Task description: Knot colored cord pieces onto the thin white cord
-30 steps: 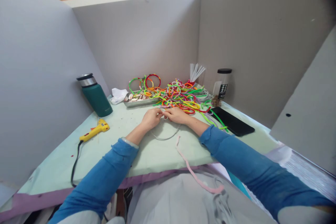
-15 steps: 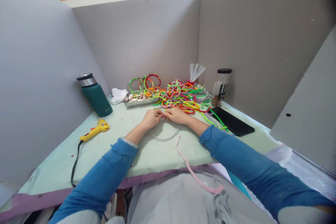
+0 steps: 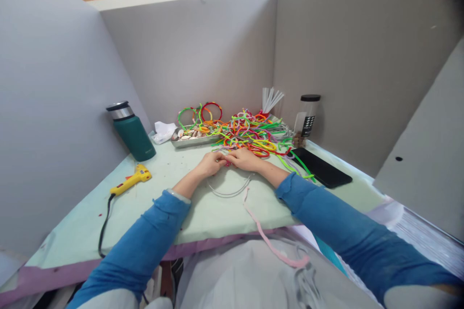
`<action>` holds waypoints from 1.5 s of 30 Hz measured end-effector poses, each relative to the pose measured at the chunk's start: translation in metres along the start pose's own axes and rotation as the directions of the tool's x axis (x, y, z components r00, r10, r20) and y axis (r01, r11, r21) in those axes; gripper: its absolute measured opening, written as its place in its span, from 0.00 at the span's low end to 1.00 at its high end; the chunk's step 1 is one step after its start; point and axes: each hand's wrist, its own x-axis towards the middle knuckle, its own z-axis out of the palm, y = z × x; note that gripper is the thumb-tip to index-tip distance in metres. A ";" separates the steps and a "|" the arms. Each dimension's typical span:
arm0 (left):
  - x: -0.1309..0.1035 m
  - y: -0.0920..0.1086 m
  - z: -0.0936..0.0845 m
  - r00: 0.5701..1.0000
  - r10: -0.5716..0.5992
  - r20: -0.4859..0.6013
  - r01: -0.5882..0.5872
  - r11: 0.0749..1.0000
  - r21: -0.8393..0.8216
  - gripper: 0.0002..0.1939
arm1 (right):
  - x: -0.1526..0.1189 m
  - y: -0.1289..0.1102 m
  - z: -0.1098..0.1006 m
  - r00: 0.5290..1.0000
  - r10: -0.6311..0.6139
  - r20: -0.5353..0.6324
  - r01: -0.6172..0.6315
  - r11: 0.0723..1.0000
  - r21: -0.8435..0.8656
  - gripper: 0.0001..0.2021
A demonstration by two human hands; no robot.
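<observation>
My left hand (image 3: 211, 163) and my right hand (image 3: 243, 159) meet fingertip to fingertip over the middle of the table. Both are closed in a pinch on the far side of a thin grey wire hoop (image 3: 228, 196), whose near curve shows below them. A small pinkish-red fuzzy piece (image 3: 227, 163) peeks out between the fingertips; how it sits on the wire is hidden. Nearer to me, a pale pink pipe cleaner (image 3: 261, 231) trails over the table edge onto my lap.
A yellow glue gun (image 3: 130, 181) and a green bottle (image 3: 133, 136) are at left. Behind my hands stand a metal tray (image 3: 195, 142), a heap of colourful pipe cleaners (image 3: 250, 128) and wrapped hoops (image 3: 211, 111). A black phone (image 3: 322, 169) and a clear jar (image 3: 306, 123) are at right.
The fingers have shifted slightly around the pinkish-red piece. The near curve of the wire hoop sits a little lower and farther right. Everything else stays in place.
</observation>
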 end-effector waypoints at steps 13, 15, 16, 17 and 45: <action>0.000 0.002 -0.001 0.992 0.027 -0.123 -0.015 0.995 0.094 0.12 | 0.001 0.001 0.002 1.000 0.023 0.004 -0.023 1.000 0.008 0.24; 0.001 0.001 0.000 0.991 0.021 -0.131 -0.008 0.995 0.096 0.12 | 0.001 0.001 0.001 1.000 0.026 0.005 -0.026 1.000 0.008 0.23; 0.001 0.000 0.000 0.991 0.017 -0.135 -0.004 0.996 0.094 0.12 | 0.000 0.001 0.001 1.000 0.026 0.004 -0.026 1.000 0.008 0.23; 0.002 0.000 0.000 0.990 0.013 -0.138 0.000 0.996 0.092 0.12 | 0.000 0.001 0.001 1.000 0.024 0.004 -0.024 1.000 0.009 0.22; 0.003 -0.006 0.002 0.998 0.007 -0.070 0.003 0.990 0.144 0.13 | -0.001 -0.001 -0.001 0.999 -0.020 0.030 0.021 0.998 -0.051 0.18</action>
